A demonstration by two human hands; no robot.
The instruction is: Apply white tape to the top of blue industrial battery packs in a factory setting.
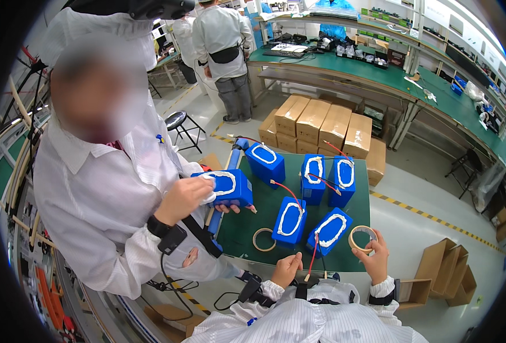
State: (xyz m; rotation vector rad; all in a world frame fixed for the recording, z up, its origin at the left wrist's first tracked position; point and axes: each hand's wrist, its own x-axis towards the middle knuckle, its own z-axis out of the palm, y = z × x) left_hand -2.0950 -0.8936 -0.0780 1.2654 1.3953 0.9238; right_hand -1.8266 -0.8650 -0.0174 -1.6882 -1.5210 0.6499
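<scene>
My right hand point(375, 262) is closed around a roll of tan tape point(353, 240) at the green table's near right corner. My left hand point(287, 270) is closed at the near edge, fingertips pinched together; whatever they hold is too small to make out. Between my hands stands a blue battery pack point(328, 230) with a white oval bead on top and red and black leads hanging toward me. Another blue battery pack point(290, 223) stands just beyond my left hand. A second tape roll point(264, 239) lies flat to its left.
Several more packs, such as this blue pack point(342, 180), stand at the far side of the green table point(241, 234). At left, a co-worker holds a blue pack point(233, 187) and white material against it. Cardboard boxes point(316, 123) are stacked beyond; open cartons point(444, 268) stand at right.
</scene>
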